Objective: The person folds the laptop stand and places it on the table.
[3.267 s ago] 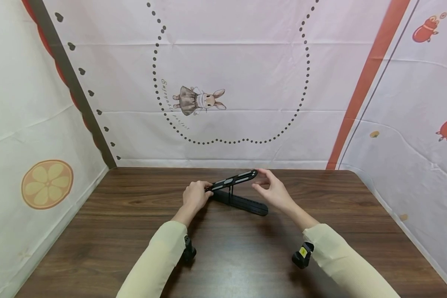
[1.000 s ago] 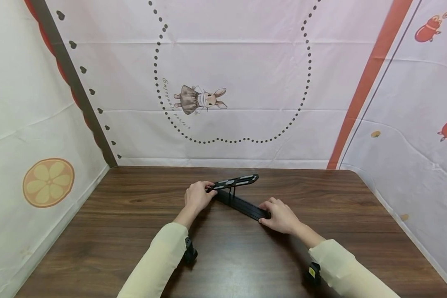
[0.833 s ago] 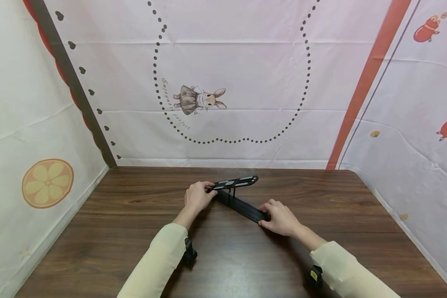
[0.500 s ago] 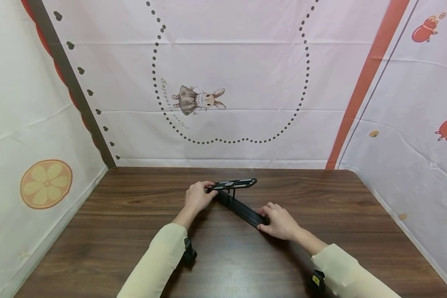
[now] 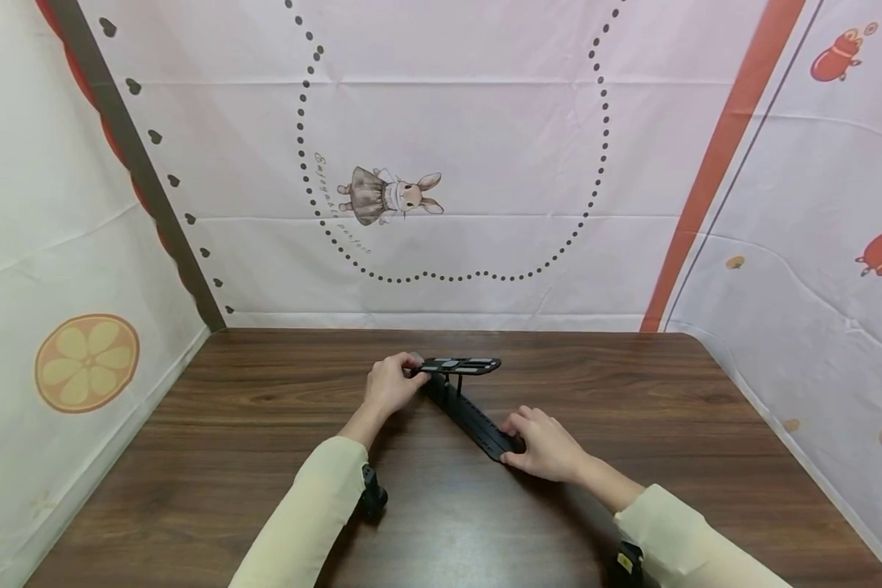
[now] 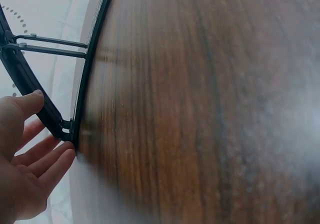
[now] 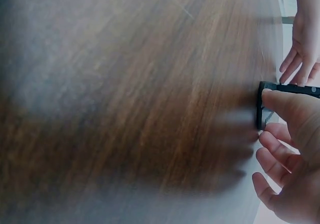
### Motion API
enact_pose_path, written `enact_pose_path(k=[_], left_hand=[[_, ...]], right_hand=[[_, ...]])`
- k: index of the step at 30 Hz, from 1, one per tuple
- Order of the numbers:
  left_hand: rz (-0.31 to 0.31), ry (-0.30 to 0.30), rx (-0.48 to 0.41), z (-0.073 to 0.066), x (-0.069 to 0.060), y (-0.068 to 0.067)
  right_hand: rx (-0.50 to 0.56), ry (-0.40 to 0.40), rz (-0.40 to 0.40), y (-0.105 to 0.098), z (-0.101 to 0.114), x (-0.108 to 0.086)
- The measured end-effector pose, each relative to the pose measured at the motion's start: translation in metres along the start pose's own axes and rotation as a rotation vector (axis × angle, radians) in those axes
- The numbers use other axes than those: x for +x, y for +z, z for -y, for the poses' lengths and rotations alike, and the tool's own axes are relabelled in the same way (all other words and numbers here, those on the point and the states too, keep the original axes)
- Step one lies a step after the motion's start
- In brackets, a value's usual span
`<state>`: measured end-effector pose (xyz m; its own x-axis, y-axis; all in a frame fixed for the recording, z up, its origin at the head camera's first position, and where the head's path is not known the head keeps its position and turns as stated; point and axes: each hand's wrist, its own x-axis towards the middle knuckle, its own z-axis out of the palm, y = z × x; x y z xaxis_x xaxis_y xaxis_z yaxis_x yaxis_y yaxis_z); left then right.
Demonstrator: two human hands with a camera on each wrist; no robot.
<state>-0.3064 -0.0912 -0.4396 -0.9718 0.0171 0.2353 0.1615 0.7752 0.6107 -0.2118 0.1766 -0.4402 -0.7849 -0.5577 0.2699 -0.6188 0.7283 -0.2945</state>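
two bare hands are set on one black folding stand (image 5: 465, 412), which lies on the brown table (image 5: 154, 490), around its middle and nearer the far edge. by the left hand (image 5: 391, 384) the hinge end is pinched: in the left wrist view the thumb is laid along the upper bar (image 5: 452, 366), with the fingers reaching round toward the hinge (image 6: 65, 126). by the right hand (image 5: 547, 443) the near end of the lower bar (image 5: 478, 425) is held, thumb and forefinger narrowed on it, while the other fingers are left loosely bent, as seen in the right wrist view. how hard either grip is pressed cannot be told. the upper bar is raised above the lower one, and the two are joined by thin struts (image 6: 50, 50); the lower bar is slanted toward the right hand, so that the bars are not lined up when viewed from above. judged from this, the step in hand seems to be the swinging of the lower bar out from under the upper one, with the hinge end steadied. for the next move, a firm pinch at the hinge would likely be called for, and the lower bar would best be kept flat on the wood while its angle is set.
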Motion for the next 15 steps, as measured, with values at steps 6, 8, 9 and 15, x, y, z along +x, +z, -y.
enact_pose_path(k=[6,8,9,15], left_hand=[[0.004,0.006,-0.028,-0.0021,0.0027,0.0015],[0.005,0.011,-0.041,-0.003,0.0035,0.0024],[0.006,0.015,-0.051,-0.0033,0.0039,0.003],[0.026,0.03,-0.103,-0.0061,0.0052,0.007]], right_hand=[[0.016,-0.004,0.043,-0.0011,0.0009,-0.0025],[0.024,-0.016,0.058,-0.0017,0.0011,-0.0034],[0.028,-0.023,0.064,-0.0019,0.0011,-0.0039],[0.041,-0.07,0.064,-0.0009,0.0002,-0.0055]])
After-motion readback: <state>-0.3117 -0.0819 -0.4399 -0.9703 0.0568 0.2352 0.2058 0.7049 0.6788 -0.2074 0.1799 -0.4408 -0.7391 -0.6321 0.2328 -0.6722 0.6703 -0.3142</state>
